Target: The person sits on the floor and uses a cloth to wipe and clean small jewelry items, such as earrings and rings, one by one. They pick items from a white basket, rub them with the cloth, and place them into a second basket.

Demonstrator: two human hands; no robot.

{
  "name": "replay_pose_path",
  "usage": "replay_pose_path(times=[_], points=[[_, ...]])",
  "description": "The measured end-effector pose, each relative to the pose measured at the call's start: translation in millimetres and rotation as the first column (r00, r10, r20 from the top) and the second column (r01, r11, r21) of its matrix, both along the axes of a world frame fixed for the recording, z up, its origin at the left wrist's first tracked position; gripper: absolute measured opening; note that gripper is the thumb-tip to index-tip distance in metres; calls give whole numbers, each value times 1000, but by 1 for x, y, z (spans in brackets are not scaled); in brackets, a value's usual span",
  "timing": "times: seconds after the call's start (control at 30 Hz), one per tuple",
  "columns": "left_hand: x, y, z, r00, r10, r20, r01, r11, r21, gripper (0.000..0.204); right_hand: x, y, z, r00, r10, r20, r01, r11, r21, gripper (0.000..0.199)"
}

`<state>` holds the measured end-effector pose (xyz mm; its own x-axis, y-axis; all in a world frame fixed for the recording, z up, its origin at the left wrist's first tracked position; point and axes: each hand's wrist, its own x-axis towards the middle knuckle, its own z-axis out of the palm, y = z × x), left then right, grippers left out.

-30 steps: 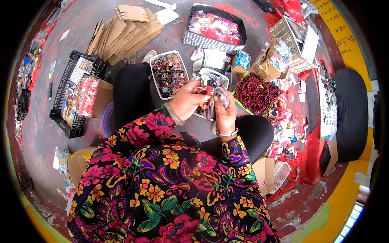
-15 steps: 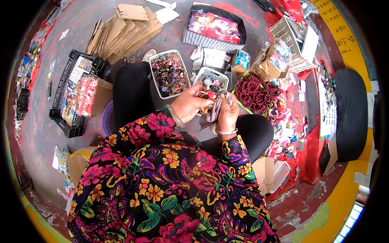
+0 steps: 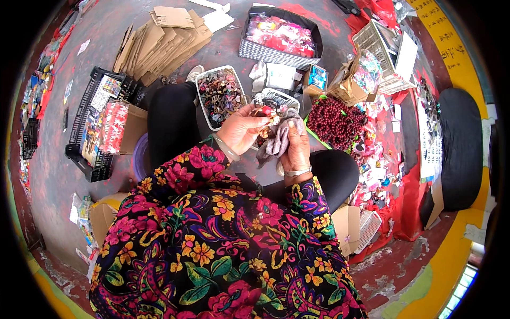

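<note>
My left hand is closed, its thumb and fingers pinching a small red-and-gold trinket; its exact kind is too small to make out. In my right hand a crumpled grey-mauve cloth is gripped, pressed up close beside the trinket. Just beyond the hands stands a small white basket, partly hidden by them. Left of it, a larger white basket holds many hair-tie-like pieces in mixed colours. A heap of dark red beads lies in a green-rimmed tray right of my right hand.
Folded cardboard leans at the far left, near a black crate of packets. A patterned bin of pink packages stands ahead. On the right are an open carton, a white crate and scattered small goods.
Both hands stay close together. My left hand has lifted slightly, turning the red trinket, and the cloth is bunched up differently against it.
</note>
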<state>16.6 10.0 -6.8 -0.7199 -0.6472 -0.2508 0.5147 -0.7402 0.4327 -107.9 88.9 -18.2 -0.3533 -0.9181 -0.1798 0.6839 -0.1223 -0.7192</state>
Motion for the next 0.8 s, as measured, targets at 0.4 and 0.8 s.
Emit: replay_pose_path(times=[0.4,0.8], points=[[-7,12,-4,991,-43,125,59,990,-128,19,-5,6,-1,735,-57,-676,74,997,-3,9],[-1,-4,-32,983,-109,-145,103,993,-50,16,-9,-1,0,996,-82,-33,87,977,194,12]])
